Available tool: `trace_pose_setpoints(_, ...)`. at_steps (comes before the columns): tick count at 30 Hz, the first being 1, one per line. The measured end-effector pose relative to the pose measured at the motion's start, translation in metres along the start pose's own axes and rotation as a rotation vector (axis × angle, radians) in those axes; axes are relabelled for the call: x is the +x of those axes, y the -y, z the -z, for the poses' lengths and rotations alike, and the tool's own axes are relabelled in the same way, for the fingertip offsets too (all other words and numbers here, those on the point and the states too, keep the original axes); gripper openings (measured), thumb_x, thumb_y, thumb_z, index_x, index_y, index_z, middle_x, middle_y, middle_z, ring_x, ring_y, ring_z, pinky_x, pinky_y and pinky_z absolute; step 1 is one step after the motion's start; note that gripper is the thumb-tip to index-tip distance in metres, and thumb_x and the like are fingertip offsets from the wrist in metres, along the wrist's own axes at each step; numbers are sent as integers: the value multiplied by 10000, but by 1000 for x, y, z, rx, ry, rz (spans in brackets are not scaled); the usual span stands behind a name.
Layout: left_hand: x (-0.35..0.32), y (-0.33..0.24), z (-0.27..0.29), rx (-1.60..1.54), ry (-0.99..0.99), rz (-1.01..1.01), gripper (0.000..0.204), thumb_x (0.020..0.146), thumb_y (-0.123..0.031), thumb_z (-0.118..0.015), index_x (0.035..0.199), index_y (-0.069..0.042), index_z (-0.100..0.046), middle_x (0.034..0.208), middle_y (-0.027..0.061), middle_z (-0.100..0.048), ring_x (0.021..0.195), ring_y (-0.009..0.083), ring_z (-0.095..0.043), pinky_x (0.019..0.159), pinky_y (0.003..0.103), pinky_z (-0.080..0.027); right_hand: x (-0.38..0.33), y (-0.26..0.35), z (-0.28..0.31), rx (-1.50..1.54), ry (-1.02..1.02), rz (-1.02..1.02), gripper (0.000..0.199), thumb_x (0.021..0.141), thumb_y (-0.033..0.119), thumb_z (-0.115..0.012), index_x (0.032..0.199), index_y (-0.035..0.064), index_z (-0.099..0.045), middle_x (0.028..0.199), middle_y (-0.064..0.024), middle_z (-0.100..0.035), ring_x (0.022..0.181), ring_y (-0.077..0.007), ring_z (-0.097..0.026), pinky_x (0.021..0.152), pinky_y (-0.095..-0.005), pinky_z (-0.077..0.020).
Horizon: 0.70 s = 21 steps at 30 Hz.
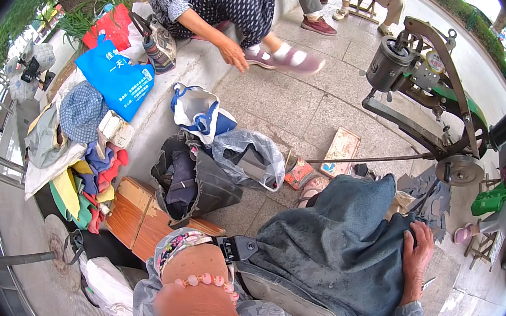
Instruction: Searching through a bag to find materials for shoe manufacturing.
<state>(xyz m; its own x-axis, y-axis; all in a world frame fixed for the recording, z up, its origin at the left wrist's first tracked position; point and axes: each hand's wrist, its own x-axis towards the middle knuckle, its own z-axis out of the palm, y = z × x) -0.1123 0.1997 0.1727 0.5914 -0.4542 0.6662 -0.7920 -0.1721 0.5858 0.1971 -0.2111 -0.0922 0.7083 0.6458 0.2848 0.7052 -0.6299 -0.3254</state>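
My left hand is raised close to the view at the lower middle, with a pink beaded bracelet round its wrist. Its fingers run out of the picture, so whatever they touch is hidden. A floral cuff shows at that forearm. My right hand lies on the dark blue-grey cloth draped over my lap and knees, fingers stretched out along its right side. Beside the cloth stands an open black bag with a folded dark bundle in it.
A cast-iron shoe-repair sewing machine stands at the far right. A clear plastic bag, a white-and-blue bag and a wooden box stand ahead and left. Coloured cloths lie left. A person sits on the kerb.
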Motion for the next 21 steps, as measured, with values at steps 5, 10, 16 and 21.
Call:
trace_pose_setpoints(5, -5, -13, 8, -11, 30, 29, 89, 884, -110, -621, 845, -52, -676, 837, 89, -683, 710, 142, -641, 608, 256, -487, -5, -2, 0, 6, 4, -23, 253, 818, 134, -635, 1037, 9, -647, 1137, -162, -630, 1128, -362, -548, 1002, -436, -397)
trace_pose_setpoints(10, -15, -23, 7, -25, 15, 63, 87, 883, -110, -624, 847, -50, -675, 834, 87, -680, 705, 143, -637, 600, 257, -480, -2, 2, -2, 1, 1, -8, 248, 826, 129, -634, 1043, 8, -647, 1149, -158, -627, 1128, -358, -547, 996, -436, -399)
trace_pose_setpoints(16, -20, -42, 13, -29, 39, 128, 85, 882, -110, -627, 849, -48, -675, 830, 85, -676, 700, 143, -632, 592, 258, -471, 0, 6, 3, 27, 14, -34, 253, 825, 131, -630, 1037, -7, -642, 1145, -172, -625, 1125, -366, -549, 998, -438, -397)
trace_pose_setpoints(21, -32, -51, 9, -36, 27, 158, 84, 881, -110, -630, 850, -46, -674, 827, 83, -673, 695, 144, -627, 584, 259, -464, -8, -4, -4, 9, -18, -9, 254, 828, 123, -627, 1045, -9, -638, 1140, -180, -625, 1125, -369, -550, 997, -442, -401)
